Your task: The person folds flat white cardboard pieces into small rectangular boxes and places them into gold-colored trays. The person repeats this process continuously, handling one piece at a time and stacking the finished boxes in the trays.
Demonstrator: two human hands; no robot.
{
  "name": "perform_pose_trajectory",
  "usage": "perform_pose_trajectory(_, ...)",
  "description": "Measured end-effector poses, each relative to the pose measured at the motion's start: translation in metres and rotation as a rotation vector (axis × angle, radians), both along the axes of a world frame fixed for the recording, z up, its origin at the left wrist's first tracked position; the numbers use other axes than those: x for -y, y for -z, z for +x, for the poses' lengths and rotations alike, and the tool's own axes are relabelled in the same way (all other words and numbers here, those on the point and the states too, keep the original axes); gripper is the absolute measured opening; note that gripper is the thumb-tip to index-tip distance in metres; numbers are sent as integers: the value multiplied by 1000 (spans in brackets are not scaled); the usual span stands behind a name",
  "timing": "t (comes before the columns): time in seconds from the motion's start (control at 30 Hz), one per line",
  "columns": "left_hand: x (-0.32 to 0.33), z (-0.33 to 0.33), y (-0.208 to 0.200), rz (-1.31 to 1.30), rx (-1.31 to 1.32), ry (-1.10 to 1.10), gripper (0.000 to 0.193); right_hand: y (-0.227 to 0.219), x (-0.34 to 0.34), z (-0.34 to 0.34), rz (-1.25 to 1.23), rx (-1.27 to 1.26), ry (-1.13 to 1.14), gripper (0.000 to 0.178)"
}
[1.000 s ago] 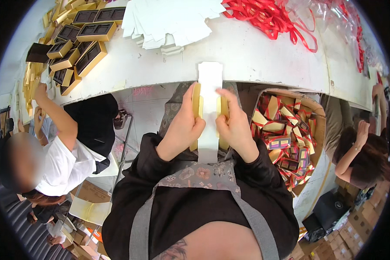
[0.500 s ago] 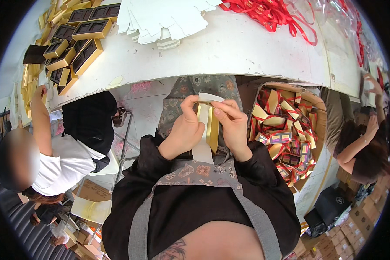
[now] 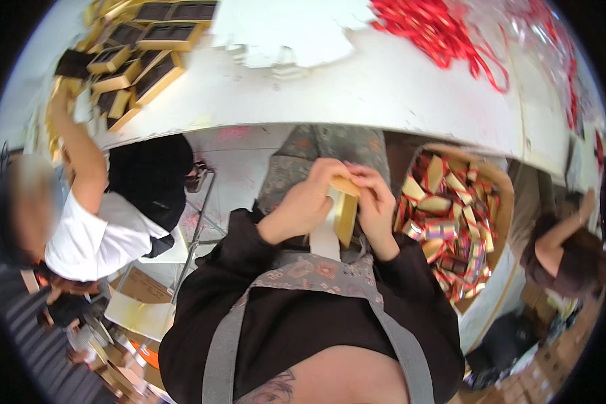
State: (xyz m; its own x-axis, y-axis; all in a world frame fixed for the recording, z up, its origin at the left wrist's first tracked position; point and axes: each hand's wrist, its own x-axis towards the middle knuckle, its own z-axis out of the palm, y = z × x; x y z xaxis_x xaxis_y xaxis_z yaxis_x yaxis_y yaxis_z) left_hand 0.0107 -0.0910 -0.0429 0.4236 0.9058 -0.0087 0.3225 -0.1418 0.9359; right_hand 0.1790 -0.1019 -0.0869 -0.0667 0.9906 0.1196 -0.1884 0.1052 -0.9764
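Observation:
In front of my lap I hold a small gold-and-white cardboard box (image 3: 347, 219) with both hands, its long white flap (image 3: 324, 237) hanging down toward my apron. My left hand (image 3: 301, 205) is closed around the box's left side, fingers at the top end. At the upper right corner, my right hand (image 3: 377, 202) pinches the same box. A folded gold end piece (image 3: 345, 185) shows between the fingertips; motion blur hides its fine detail.
Beyond my knees runs a white table (image 3: 303, 101) with flat white card sheets (image 3: 283, 30), red ribbons (image 3: 438, 34) and gold boxes with dark trays (image 3: 158, 74). A carton (image 3: 503, 202) of ribbon-tied boxes stands at my right. One person (image 3: 81, 222) works at left, another (image 3: 565, 252) at right.
The white tab at the box's top end has been folded over, and gold now shows there. My view has shifted slightly. The person at left has moved an arm.

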Motion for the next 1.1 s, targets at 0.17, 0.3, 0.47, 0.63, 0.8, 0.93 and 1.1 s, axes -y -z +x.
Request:
perform_pose_trajectory(0.17,-2,-11,-5,-242,146,53,39,-14,2,3,-214,-53,-142,10)
perform_pose_trajectory(0.3,-13,-17,-15,-74,-23,108,30,-34,-14,2,-390,175,-235,21)
perform_pose_trajectory(0.47,-17,-11,-26,168,-533,94,26,-56,-33,1,289,943,-355,21)
perform_pose_trajectory(0.63,-34,-8,-31,480,-730,172,25,-59,-40,-15,523,1185,-362,25)
perform_pose_trajectory(0.8,-39,-12,-38,449,-778,219,31,-60,-46,-21,658,1349,-482,25)
perform_pose_trajectory(0.93,-49,-24,-35,401,-646,192,41,-69,-59,-24,637,1306,-568,21)
perform_pose_trajectory(1.1,-51,-42,-52,364,-604,67,43,-73,-69,-35,832,1153,-387,29)
